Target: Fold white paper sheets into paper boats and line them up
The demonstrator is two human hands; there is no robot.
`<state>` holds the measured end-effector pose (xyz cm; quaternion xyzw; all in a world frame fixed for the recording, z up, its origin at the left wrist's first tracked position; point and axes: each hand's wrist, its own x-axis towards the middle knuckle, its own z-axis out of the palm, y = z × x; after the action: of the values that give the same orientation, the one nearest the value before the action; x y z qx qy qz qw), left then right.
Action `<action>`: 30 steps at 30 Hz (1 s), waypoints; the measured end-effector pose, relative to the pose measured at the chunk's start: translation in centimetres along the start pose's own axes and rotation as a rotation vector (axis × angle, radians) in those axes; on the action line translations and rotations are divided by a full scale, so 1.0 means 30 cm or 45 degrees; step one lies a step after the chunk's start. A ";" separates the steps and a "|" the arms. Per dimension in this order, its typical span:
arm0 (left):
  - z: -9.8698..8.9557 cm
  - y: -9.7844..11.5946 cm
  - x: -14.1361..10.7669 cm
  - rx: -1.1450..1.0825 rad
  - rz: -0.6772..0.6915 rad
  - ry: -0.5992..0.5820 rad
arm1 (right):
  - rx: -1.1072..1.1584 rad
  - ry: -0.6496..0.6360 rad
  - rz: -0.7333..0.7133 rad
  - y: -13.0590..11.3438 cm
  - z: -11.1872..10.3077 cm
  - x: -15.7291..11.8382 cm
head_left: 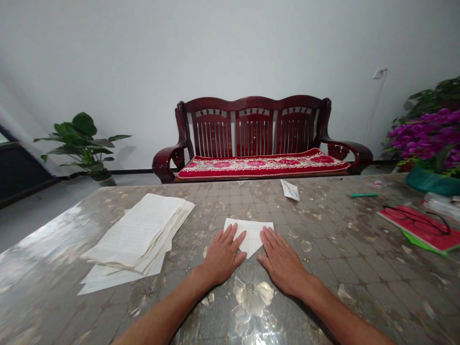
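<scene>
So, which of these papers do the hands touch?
The middle folded paper: left hand and right hand both touch it. The stack at left and the far folded piece lie apart, untouched.

Table (338, 230) glossy, grey-brown, grid-and-flower pattern; paper stack (132, 235) left, edges uneven; folded sheet (253, 237) in middle; small folded paper (290, 190) near far edge; right side: green pen (364, 195), teal flower pot (431, 181), green item (415, 239) under red book (404, 219)
</scene>
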<state>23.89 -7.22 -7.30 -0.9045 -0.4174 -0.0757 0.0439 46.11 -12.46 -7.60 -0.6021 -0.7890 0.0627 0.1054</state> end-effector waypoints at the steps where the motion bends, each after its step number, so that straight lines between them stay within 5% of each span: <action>1: -0.005 -0.007 -0.009 -0.001 -0.004 -0.006 | -0.013 -0.012 0.017 0.009 -0.005 -0.009; 7: -0.067 -0.039 -0.011 -0.095 -0.038 -0.026 | -0.111 0.011 0.082 0.030 -0.098 -0.021; 13: -0.140 -0.036 0.121 -0.182 -0.172 -0.113 | -0.303 -0.105 0.221 -0.004 -0.214 0.141; 20: -0.118 -0.119 0.217 -0.301 -0.072 -0.150 | -0.122 -0.158 0.097 0.065 -0.218 0.268; 30: -0.134 -0.170 0.279 -0.384 -0.188 -0.477 | -0.088 -0.548 -0.004 0.070 -0.243 0.385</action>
<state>24.96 1.78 -1.80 -0.8661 -0.4672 0.0289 -0.1753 46.94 -0.98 0.04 -0.5768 -0.7959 0.1625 -0.0862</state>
